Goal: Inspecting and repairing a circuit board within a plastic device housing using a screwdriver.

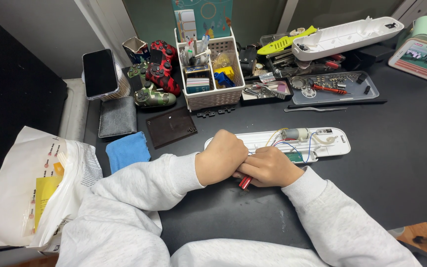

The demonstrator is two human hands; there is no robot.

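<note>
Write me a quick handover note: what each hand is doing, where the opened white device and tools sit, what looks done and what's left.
Left hand: fisted, resting on the near edge of the opened white housing.
Right hand: closed around a red-handled tool, working end hidden.
Housing lies open on the black desk, motor and wires exposed.
Its white cover sits at the back; the parts tray holds a red screwdriver.
Done: cover off. Left: internal work, then closing up.

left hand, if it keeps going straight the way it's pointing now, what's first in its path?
The left hand points right, against the right hand, so it would meet that first. The open white device shell lies just beyond. Depth is hard to judge from one view.
</note>
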